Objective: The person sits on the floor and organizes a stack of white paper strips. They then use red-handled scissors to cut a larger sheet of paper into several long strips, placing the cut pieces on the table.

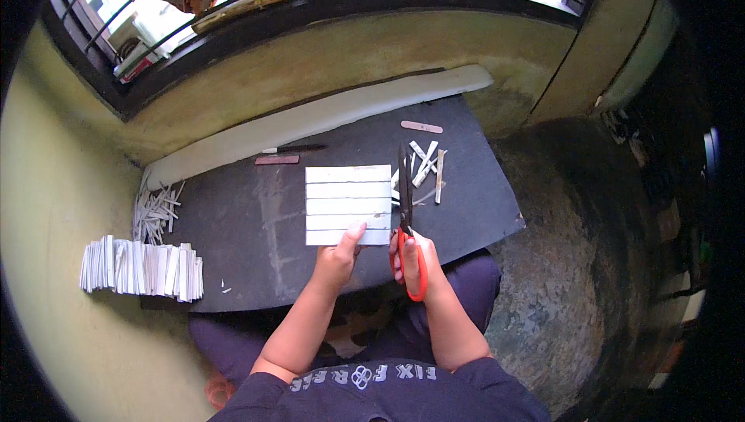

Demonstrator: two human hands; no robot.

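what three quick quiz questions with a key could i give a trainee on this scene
1. Which hand holds the orange-handled scissors?
2. True or false: the lined white card is to the right of the scissors.
3. Where does the row of white strips stand: (a) at the table's left end, (b) at its right end, (c) at its middle?

Key: 1. The right hand. 2. False. 3. a.
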